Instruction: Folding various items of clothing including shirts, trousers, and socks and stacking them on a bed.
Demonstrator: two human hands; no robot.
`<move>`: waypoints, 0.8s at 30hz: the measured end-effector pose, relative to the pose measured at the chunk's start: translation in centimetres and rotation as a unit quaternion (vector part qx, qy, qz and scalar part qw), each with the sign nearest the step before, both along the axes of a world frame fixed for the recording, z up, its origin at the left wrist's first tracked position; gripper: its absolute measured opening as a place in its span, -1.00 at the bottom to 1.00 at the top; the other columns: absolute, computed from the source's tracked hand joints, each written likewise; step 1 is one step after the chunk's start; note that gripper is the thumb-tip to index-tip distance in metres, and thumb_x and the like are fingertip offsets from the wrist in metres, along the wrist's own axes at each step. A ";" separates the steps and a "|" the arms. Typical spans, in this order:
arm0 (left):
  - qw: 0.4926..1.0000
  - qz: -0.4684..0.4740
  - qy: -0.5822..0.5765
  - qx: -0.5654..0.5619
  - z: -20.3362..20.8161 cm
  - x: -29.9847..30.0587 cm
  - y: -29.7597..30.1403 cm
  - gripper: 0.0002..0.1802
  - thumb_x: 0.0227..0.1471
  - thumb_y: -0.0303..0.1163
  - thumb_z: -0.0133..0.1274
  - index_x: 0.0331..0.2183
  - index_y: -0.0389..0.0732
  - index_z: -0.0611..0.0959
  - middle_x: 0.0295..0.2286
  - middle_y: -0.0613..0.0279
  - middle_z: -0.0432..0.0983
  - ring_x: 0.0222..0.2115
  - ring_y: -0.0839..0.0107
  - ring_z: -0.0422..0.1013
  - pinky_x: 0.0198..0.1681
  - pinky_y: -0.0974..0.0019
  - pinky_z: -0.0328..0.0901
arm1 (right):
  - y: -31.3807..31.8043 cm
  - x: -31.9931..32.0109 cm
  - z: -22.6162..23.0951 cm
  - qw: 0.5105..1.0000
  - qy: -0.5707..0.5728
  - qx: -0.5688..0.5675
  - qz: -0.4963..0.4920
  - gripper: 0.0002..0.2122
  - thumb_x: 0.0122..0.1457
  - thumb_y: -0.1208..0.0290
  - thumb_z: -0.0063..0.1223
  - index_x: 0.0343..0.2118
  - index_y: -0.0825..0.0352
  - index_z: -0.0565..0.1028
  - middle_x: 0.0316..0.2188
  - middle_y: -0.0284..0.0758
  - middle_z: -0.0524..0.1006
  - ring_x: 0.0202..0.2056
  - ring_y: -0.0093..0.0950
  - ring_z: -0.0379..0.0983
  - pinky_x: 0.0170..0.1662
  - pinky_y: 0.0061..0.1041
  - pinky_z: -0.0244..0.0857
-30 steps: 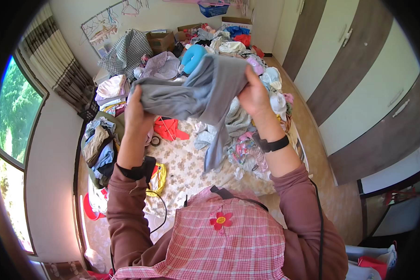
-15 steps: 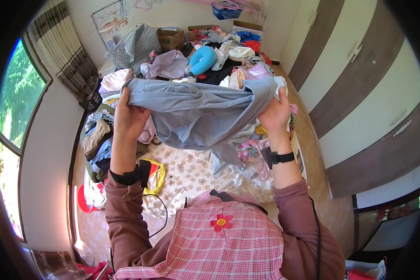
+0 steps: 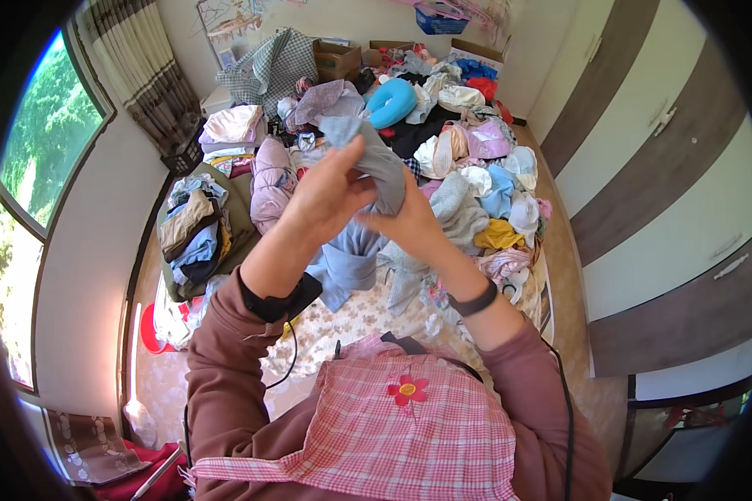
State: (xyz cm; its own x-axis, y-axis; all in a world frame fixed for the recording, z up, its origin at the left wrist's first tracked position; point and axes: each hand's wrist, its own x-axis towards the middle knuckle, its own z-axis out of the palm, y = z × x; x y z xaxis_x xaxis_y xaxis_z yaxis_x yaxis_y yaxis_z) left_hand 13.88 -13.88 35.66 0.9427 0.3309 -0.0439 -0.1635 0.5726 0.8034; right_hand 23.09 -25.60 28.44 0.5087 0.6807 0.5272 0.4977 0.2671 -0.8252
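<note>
A soft grey-blue garment hangs bunched between my hands above the bed, its lower part drooping toward the flowered bed cover. My left hand grips its upper part, fingers curled round the cloth. Close beside it, my right hand is closed on the garment's other side; some of its fingers are hidden or blurred. Whether the garment is trousers or a top I cannot tell. Past the hands lies a pink puffy garment, and to the right a grey knitted garment.
Folded clothes are stacked at the left, with more folded ones behind. A blue neck pillow lies on the heap at the back, near cardboard boxes. Wardrobe doors line the right; a window is at left.
My hands have come together from a wide spread. The garment, stretched out sideways before, is now gathered and hangs down between them.
</note>
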 end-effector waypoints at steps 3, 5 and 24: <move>0.989 -0.005 0.015 0.150 0.9 0.0 -0.3 -0.58 0.16 -0.19 -0.10 -0.04 -0.26 0.43 -0.15 0.15 0.41 -0.19 0.37 0.36 -0.09 0.29 0.31 | 1.0 3.5 -1.8 0.960 0.266 -0.009 0.091 -0.55 0.05 0.39 0.15 0.01 0.37 0.31 -0.15 -0.27 0.47 -0.12 -0.47 0.42 -0.03 -0.49 0.26; 0.935 0.022 0.001 0.354 1.0 -1.2 1.7 -0.57 0.11 -0.30 -0.09 0.01 -0.25 0.42 -0.12 0.17 0.40 -0.16 0.43 0.33 -0.14 0.38 0.29 | 0.8 3.2 -1.0 0.906 0.393 0.042 0.154 -0.66 0.10 0.39 0.08 -0.06 0.35 0.36 -0.20 -0.30 0.50 -0.16 -0.47 0.45 -0.06 -0.48 0.29; 0.966 -0.136 0.045 0.216 -13.6 -2.0 5.3 -0.94 -0.01 -0.50 0.00 -0.42 -0.11 0.48 -0.44 0.53 0.39 -0.40 0.73 0.27 -0.31 0.62 0.14 | -3.7 5.2 -1.0 0.765 0.536 0.192 0.301 -0.65 0.17 0.33 -0.03 -0.04 0.42 0.37 -0.15 -0.20 0.50 -0.12 -0.33 0.45 0.03 -0.31 0.28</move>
